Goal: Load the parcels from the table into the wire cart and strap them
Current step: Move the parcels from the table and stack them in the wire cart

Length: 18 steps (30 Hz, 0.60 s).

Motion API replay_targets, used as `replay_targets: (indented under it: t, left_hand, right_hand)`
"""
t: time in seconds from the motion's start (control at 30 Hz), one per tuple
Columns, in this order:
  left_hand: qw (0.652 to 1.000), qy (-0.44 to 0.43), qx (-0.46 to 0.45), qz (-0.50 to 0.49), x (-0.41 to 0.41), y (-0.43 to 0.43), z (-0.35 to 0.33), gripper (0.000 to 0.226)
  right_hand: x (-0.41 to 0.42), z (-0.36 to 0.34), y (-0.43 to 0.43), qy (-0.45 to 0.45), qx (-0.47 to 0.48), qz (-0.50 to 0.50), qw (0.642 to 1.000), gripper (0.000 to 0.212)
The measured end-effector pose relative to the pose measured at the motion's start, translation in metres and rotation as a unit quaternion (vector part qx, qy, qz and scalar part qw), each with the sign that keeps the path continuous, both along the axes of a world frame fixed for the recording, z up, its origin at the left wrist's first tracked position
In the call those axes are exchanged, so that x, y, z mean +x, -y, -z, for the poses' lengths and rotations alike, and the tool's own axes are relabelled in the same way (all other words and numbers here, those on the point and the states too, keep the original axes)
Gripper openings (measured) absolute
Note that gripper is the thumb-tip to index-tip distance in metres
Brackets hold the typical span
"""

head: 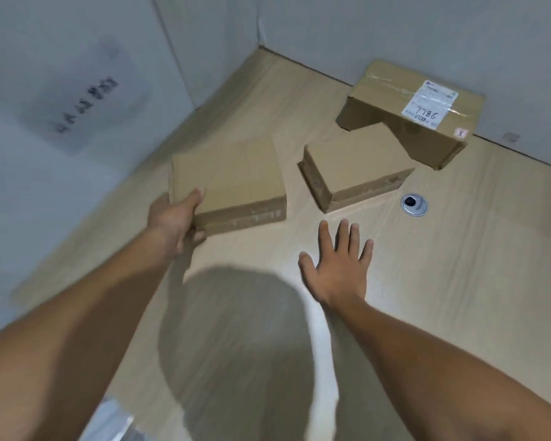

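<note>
Three brown cardboard parcels sit on a pale wood tabletop (458, 249) pushed into a corner of grey walls. The flat parcel (229, 179) lies at the near left. The left hand (172, 218) holds it by its near-left corner, thumb on the top face and fingers (198, 235) curled under the lower edge. It looks stiff, dry and probably light, so one corner may lift it, though a second hand on the opposite side would stop it tipping. The small parcel (357, 163) sits in the middle, taller and blockier, and is best taken by two opposite sides. Its far corner overlaps the large parcel (407, 100) in the view, and contact cannot be confirmed. The large parcel stands at the far right against the wall, sealed with clear tape and bearing one white label (430, 103) handwritten 7786. It is likely the heaviest and calls for both hands under its ends. The right hand (341, 262) is palm down over bare tabletop just near of the small parcel, its fingers (344, 230) straight and spread, holding nothing. Whether it touches the surface is unclear. One round metal grommet (414, 204) is set into the tabletop right of the small parcel. One blurred paper sign (86, 106) hangs on the left wall. The wire cart and any strap are out of view.
</note>
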<state>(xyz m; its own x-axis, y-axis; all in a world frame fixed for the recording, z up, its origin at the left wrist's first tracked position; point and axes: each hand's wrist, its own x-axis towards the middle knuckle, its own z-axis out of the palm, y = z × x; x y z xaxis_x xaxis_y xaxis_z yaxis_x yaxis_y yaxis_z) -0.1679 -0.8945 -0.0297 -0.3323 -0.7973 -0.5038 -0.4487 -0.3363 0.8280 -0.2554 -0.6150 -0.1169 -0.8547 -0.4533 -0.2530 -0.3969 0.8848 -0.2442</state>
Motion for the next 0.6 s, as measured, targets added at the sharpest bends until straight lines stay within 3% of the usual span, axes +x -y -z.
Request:
replay_targets:
  t: [0.07,0.13,0.17,0.23,0.3,0.33,0.47,0.6]
  left_hand:
    - [0.999,0.015,0.012,-0.031,0.071,-0.042,-0.007,0.027]
    - [0.996,0.009,0.027,-0.081,0.139,-0.087,-0.010,0.029]
    - [0.994,0.001,0.037,-0.103,0.172,-0.114,-0.011,0.032]
    - [0.988,-0.007,0.050,-0.144,0.236,-0.175,-0.016,0.032]
    - [0.977,0.002,0.056,-0.207,0.306,-0.242,-0.023,0.030]
    - [0.968,0.009,0.053,-0.246,0.343,-0.271,-0.028,0.038]
    - [0.921,0.042,0.042,-0.385,0.491,-0.375,-0.048,0.088]
    - [0.844,0.014,0.043,-0.534,0.588,-0.463,-0.058,0.089]
  right_hand:
    - [0.001,-0.018,-0.002,0.042,-0.041,0.012,0.998,0.074]
    - [0.022,-0.043,-0.003,0.149,-0.164,0.023,0.975,0.067]
    - [0.047,-0.060,-0.005,0.250,-0.258,0.022,0.933,0.065]
    - [0.118,-0.089,-0.017,0.432,-0.384,-0.025,0.816,0.051]
    - [0.193,-0.099,-0.035,0.495,-0.388,-0.094,0.772,0.034]
    - [0.228,-0.103,-0.043,0.507,-0.381,-0.122,0.764,0.035]
    - [0.359,-0.095,-0.058,0.546,-0.280,-0.238,0.753,0.042]
    - [0.476,-0.106,-0.073,0.584,-0.171,-0.365,0.705,0.042]
